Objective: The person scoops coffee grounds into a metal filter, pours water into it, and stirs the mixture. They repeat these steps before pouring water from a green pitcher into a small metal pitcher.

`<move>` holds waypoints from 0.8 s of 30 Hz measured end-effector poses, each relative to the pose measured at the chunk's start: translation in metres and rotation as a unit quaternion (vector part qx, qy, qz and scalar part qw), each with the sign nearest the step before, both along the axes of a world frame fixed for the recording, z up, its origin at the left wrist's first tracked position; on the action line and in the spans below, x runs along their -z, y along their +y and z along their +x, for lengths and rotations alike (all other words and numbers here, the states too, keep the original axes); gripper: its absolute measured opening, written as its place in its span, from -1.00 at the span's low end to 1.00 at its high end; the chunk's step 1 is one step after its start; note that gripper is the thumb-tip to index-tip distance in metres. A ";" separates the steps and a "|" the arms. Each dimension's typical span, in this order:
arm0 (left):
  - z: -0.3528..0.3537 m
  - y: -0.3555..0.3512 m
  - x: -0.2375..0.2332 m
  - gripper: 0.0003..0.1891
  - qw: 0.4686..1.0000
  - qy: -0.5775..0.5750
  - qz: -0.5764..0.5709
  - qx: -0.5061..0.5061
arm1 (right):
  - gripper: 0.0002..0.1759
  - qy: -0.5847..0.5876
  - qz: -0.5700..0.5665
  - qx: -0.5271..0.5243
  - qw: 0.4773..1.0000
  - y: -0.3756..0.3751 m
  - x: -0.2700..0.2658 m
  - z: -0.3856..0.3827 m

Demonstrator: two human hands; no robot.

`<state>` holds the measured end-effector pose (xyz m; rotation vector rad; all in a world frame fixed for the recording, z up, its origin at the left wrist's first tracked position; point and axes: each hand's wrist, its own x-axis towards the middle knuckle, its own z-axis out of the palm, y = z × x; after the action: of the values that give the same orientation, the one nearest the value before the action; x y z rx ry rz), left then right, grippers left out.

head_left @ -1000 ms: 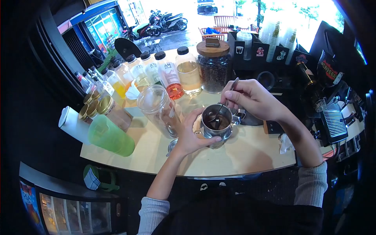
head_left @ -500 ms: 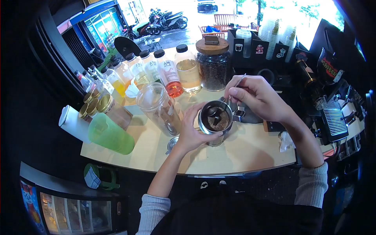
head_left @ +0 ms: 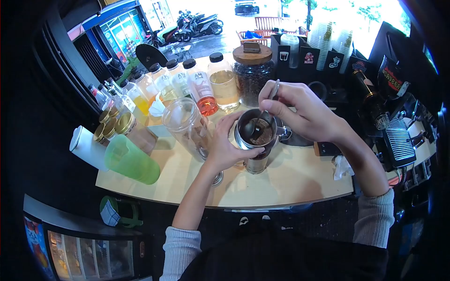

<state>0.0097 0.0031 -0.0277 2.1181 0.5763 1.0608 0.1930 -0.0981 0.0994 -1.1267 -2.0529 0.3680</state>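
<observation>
Right hand (head_left: 300, 110) clamped on spoon (head_left: 265, 114), bowl inside steel pitcher (head_left: 257, 163), frame centre; left hand (head_left: 225, 147) wrapped round pitcher over desk (head_left: 300, 178). Brown contents in; stirring seemingly unfinished.

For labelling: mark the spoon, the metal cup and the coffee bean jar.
spoon (head_left: 249, 128): head view, on its bowl.
metal cup (head_left: 257, 164): head view, on its lower wall.
coffee bean jar (head_left: 251, 83): head view, on its glass side.
</observation>
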 end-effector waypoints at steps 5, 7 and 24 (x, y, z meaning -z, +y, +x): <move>-0.004 0.000 0.000 -0.09 0.998 -0.006 0.056 -0.017 | -0.79 -0.054 0.078 -0.035 0.995 0.001 0.000 -0.002; -0.004 -0.002 0.001 -0.09 0.998 -0.004 0.059 -0.027 | -0.79 -0.042 0.056 -0.018 0.997 0.000 -0.002 -0.002; -0.010 0.000 -0.004 -0.09 0.981 0.003 0.192 -0.027 | -0.85 -0.163 0.134 -0.093 0.973 -0.019 0.000 -0.002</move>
<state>0.0001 0.0032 -0.0238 2.4490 0.4603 1.2789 0.1906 -0.1173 0.0999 -0.8765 -2.4189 -0.0109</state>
